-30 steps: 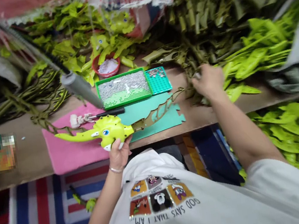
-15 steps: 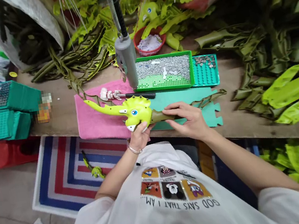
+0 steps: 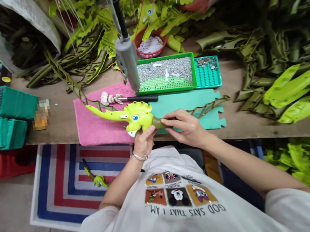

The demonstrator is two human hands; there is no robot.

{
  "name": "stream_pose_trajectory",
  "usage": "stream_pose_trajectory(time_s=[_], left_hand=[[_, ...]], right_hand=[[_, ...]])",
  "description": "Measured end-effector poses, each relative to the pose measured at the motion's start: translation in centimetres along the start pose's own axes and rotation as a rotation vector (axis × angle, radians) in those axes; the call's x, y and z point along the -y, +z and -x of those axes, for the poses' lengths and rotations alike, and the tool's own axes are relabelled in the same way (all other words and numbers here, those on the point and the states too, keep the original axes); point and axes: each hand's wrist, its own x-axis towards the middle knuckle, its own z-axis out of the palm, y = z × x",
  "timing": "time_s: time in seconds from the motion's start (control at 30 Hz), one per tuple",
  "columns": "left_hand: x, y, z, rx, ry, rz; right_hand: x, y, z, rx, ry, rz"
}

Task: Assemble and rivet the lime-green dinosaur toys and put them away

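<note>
A lime-green plastic dinosaur-head toy (image 3: 139, 113), with a blue eye and a long pointed part reaching left, is held just above the table's front edge. My left hand (image 3: 143, 140) is closed on its lower side, thumb on top. My right hand (image 3: 186, 126) pinches the olive-green plastic part (image 3: 158, 122) that extends right from the head; the fingers hide much of it. Under the toy are a pink towel (image 3: 95, 129) and a teal foam mat (image 3: 176, 102). A black-handled tool (image 3: 140, 98) lies just behind the toy, with white wrapping near its left end.
An electric screwdriver (image 3: 128, 63) hangs above the work spot. Behind it sit a green tray of screws (image 3: 165, 69), a teal tray (image 3: 208, 78) and a red basket (image 3: 152, 49). Olive pieces (image 3: 243, 62) and lime pieces (image 3: 300, 89) pile up at right.
My right hand has moved a little left along the olive part toward the head. The left hand keeps its grip on the toy. The whole view has shifted slightly.
</note>
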Motion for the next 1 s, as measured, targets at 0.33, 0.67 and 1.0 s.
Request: stream_pose_trajectory(time_s=[0.33, 0.67, 1.0], left_hand=[[-0.7, -0.3, 0.2, 0.000, 0.021, -0.018], [-0.1, -1.6, 0.1, -0.013, 0.153, -0.169], [-0.2, -1.3, 0.8, -0.117, 0.077, 0.025]], right_hand=[[0.4, 0.3, 0.3, -0.027, -0.030, 0.046], [-0.5, -0.9, -0.6, 0.210, 0.165, -0.128], [-2.4, -0.1, -4.6, 0.551, 0.471, -0.422]])
